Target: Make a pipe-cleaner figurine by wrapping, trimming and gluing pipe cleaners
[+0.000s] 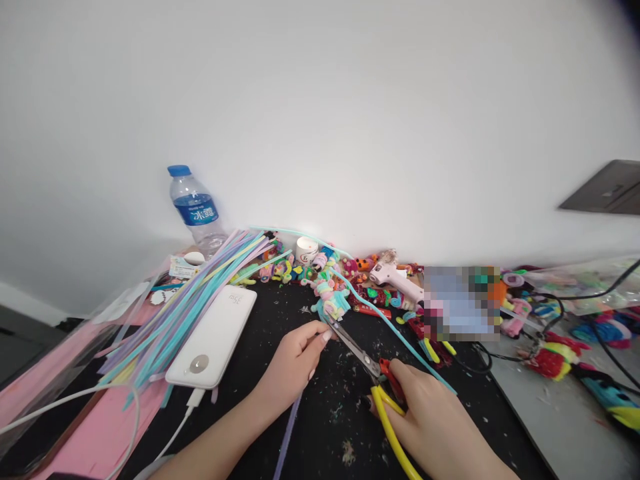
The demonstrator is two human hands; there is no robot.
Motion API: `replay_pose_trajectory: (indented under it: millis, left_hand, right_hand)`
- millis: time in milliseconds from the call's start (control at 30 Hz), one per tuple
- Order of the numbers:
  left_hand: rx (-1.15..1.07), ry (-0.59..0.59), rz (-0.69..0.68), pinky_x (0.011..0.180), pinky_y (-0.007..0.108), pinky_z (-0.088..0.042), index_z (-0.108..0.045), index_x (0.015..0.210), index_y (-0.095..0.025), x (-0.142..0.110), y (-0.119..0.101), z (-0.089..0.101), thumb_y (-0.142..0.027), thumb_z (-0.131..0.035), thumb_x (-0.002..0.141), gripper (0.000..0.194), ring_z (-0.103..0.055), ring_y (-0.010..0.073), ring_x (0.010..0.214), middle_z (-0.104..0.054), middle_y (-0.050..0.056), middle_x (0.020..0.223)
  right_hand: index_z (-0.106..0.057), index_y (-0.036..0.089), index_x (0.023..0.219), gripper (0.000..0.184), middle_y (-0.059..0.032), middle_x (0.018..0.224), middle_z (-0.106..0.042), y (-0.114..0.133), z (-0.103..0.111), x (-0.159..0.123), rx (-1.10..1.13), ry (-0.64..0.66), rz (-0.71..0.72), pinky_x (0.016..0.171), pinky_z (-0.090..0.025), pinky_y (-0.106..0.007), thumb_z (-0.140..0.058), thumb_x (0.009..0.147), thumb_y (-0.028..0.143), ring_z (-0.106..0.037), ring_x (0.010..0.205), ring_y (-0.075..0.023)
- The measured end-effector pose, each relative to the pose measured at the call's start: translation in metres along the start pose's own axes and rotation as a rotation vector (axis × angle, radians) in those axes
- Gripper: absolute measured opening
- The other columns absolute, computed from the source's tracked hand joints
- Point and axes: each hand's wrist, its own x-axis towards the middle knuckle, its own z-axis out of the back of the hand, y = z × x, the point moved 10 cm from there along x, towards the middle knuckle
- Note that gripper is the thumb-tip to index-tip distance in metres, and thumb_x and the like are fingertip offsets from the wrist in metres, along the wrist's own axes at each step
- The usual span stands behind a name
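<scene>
My left hand (300,357) is closed in a pinch near the middle of the black work surface. A purple pipe cleaner (289,437) runs out from under its fingers toward the front edge; the pinched end is hidden. In my right hand (425,410) are scissors (357,349) with yellow and red handles, their blades pointing up and left to my left fingertips. Just beyond the blade tips sits a small pastel pipe-cleaner figure (330,297) in turquoise, pink and yellow.
Left lie a bundle of pastel pipe cleaners (200,303) and a white power bank (213,340) with a cable. A water bottle (195,207) leans at the wall. Behind are a glue gun (397,280), a paper cup (307,250), a red tube (373,311) and several fuzzy figures. Black cables (555,320) cross the right.
</scene>
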Motion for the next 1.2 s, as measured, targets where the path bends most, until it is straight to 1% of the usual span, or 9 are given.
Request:
replay_pose_trajectory:
  millis: [167,367,467,633,800,867,967,1100,1200]
  left_hand:
    - [0.016,-0.008,-0.005,0.041,0.018,-0.021,-0.055,0.082,-0.016,0.000,0.001,0.001,-0.043,-0.043,0.087,0.030,-0.026,0.0065,0.039,-0.029,-0.009,0.043]
    - [0.029,-0.005,0.008,0.040,0.018,-0.022,-0.056,0.082,-0.016,0.000,0.002,0.001,-0.044,-0.043,0.086,0.031,-0.026,0.0064,0.039,-0.028,-0.009,0.044]
    - [0.030,0.007,0.037,0.040,0.018,-0.021,-0.057,0.082,-0.016,0.000,0.006,0.000,-0.045,-0.044,0.086,0.032,-0.026,0.0064,0.038,-0.028,-0.010,0.043]
    - [0.005,0.023,0.068,0.039,0.018,-0.020,-0.058,0.080,-0.016,-0.003,0.009,-0.002,-0.044,-0.045,0.085,0.032,-0.024,0.0060,0.036,-0.027,-0.010,0.039]
    - [-0.003,0.035,0.100,0.038,0.018,-0.019,-0.059,0.082,-0.015,-0.006,0.010,-0.003,-0.044,-0.046,0.085,0.031,-0.024,0.0061,0.035,-0.028,-0.010,0.038]
    - [-0.018,0.038,0.102,0.037,0.017,-0.018,-0.059,0.082,-0.015,-0.007,0.011,-0.004,-0.044,-0.047,0.084,0.031,-0.024,0.0061,0.035,-0.027,-0.010,0.038]
    - [-0.052,0.037,0.086,0.037,0.017,-0.017,-0.058,0.082,-0.015,-0.007,0.012,-0.004,-0.045,-0.047,0.084,0.032,-0.023,0.0056,0.035,-0.028,-0.010,0.037]
    - [-0.093,0.036,0.070,0.036,0.017,-0.018,-0.057,0.084,-0.016,-0.007,0.013,-0.004,-0.045,-0.047,0.085,0.031,-0.024,0.0050,0.034,-0.029,-0.011,0.038]
    - [-0.103,0.038,0.065,0.037,0.016,-0.019,-0.055,0.081,-0.016,-0.008,0.013,-0.004,-0.045,-0.047,0.086,0.030,-0.023,0.0044,0.035,-0.029,-0.010,0.039]
  right_hand:
    - [-0.053,0.020,0.080,0.013,-0.0073,0.085,-0.064,0.000,0.000,0.000,0.004,-0.010,0.004,0.061,-0.035,-0.027,-0.049,0.082,0.032,-0.061,0.077,-0.0230]
    - [-0.054,0.020,0.081,0.014,-0.0069,0.085,-0.065,-0.003,-0.002,-0.001,0.016,0.013,-0.005,0.061,-0.034,-0.027,-0.049,0.082,0.032,-0.061,0.078,-0.0238]
    - [-0.054,0.020,0.079,0.014,-0.0075,0.084,-0.065,-0.002,-0.004,-0.002,0.039,0.041,-0.009,0.062,-0.034,-0.027,-0.048,0.082,0.032,-0.061,0.079,-0.0238]
    - [-0.054,0.019,0.075,0.020,-0.0092,0.081,-0.065,0.002,-0.005,-0.006,0.076,0.112,-0.023,0.060,-0.034,-0.027,-0.045,0.084,0.035,-0.061,0.074,-0.0229]
    - [-0.053,0.019,0.075,0.021,-0.0096,0.082,-0.064,0.005,-0.005,-0.010,0.102,0.156,-0.033,0.062,-0.036,-0.028,-0.043,0.084,0.036,-0.061,0.077,-0.0239]
    - [-0.052,0.019,0.075,0.019,-0.0094,0.082,-0.064,0.004,-0.004,-0.012,0.114,0.148,-0.046,0.063,-0.037,-0.028,-0.045,0.083,0.035,-0.061,0.076,-0.0235]
    - [-0.051,0.019,0.078,0.014,-0.0084,0.082,-0.064,0.004,-0.002,-0.015,0.147,0.136,-0.069,0.061,-0.038,-0.027,-0.052,0.076,0.033,-0.060,0.073,-0.0223]
    - [-0.051,0.019,0.085,0.020,-0.0089,0.083,-0.064,0.003,-0.003,-0.018,0.150,0.148,-0.104,0.063,-0.040,-0.029,-0.056,0.070,0.031,-0.060,0.074,-0.0243]
    - [-0.051,0.018,0.089,0.025,-0.0100,0.087,-0.064,0.004,-0.005,-0.020,0.147,0.153,-0.102,0.066,-0.042,-0.032,-0.057,0.068,0.031,-0.061,0.077,-0.0260]
